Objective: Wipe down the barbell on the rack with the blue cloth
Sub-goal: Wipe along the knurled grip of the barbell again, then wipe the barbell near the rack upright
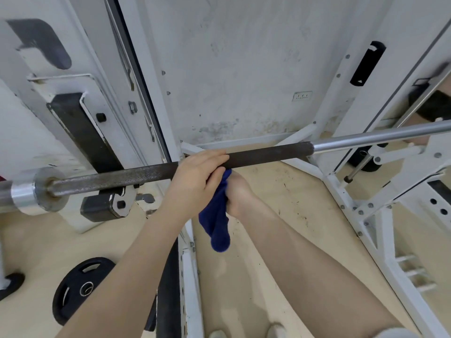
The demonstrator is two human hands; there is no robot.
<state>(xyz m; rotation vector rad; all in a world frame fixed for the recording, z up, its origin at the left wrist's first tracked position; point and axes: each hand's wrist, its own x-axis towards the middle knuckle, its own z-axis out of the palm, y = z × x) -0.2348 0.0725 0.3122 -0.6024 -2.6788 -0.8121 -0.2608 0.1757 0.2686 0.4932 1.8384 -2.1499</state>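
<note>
The barbell (256, 156) lies across the white rack (380, 215), running from near left to far right. The left hand (195, 176) is wrapped over its dark knurled middle. Just beneath the bar, the right hand (240, 193) is closed around the blue cloth (216, 223), which hangs down. A black plate (78, 286) lies on the floor, near left.

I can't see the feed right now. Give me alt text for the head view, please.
The left hand is wrapped over the dark knurled middle of the barbell on the white rack, while the right hand just below the bar clutches the blue cloth, which hangs down. A black weight plate lies on the floor at lower left.
</note>
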